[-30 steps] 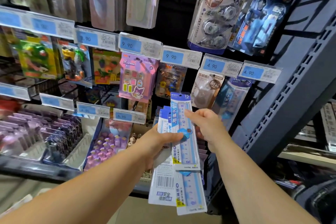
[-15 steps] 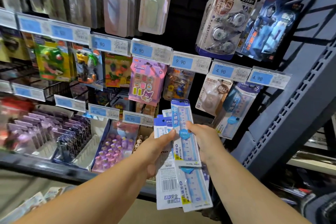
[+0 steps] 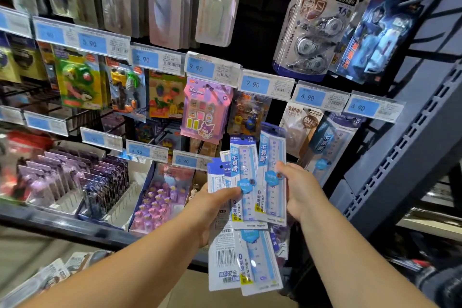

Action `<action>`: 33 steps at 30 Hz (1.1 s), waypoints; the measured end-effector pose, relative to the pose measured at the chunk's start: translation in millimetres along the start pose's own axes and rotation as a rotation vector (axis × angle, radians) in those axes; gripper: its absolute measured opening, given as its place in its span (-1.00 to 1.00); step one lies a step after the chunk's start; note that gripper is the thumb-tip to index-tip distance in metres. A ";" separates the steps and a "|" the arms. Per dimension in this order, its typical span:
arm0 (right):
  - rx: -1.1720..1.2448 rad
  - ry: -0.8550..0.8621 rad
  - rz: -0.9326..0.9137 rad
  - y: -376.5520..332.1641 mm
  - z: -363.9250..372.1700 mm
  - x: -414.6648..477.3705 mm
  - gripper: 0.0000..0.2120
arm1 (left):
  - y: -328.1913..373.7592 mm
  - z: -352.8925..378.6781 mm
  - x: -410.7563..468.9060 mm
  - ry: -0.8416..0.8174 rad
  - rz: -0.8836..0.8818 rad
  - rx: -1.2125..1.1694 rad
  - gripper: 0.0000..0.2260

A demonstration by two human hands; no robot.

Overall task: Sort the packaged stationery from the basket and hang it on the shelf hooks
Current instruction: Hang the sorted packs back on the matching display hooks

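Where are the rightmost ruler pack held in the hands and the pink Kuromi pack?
Rightmost held ruler pack (image 3: 271, 155): head view, upper clear front.
Pink Kuromi pack (image 3: 206, 112): head view, its middle.

Bare left forearm (image 3: 130, 267) and left hand (image 3: 212, 207), bare right forearm (image 3: 350, 255) and right hand (image 3: 303, 192).

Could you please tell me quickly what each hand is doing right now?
Left hand: gripping a fanned stack of ruler packs.
Right hand: pinching one ruler pack.

Blue price labels (image 3: 255, 84) marked 9.90 and 4.90 along the rails; slotted grey-blue upright (image 3: 410, 147) at right; white divided tray (image 3: 122, 205) of purple packs lower left.
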State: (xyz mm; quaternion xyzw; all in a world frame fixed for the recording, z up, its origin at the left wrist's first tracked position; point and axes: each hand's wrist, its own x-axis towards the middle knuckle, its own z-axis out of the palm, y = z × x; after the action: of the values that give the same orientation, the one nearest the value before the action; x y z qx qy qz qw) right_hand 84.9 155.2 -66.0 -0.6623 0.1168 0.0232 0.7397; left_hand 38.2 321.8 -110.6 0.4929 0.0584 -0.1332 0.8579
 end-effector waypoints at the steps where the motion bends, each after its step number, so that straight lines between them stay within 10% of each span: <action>1: 0.005 -0.006 -0.005 -2.3 -6.3 -0.2 -0.88 | 0.0 0.0 0.6 0.006 0.006 0.011 -0.77; 33: -0.059 0.501 -0.343 -23.9 -97.2 19.6 -0.84 | -13.0 36.2 18.5 -0.125 -0.005 0.215 -0.70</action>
State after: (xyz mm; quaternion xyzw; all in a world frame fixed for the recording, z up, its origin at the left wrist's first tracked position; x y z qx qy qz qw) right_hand 94.7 54.1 -56.0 -0.6787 0.1815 -0.2627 0.6614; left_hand 51.1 281.2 -107.4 0.5727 -0.0085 -0.1711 0.8017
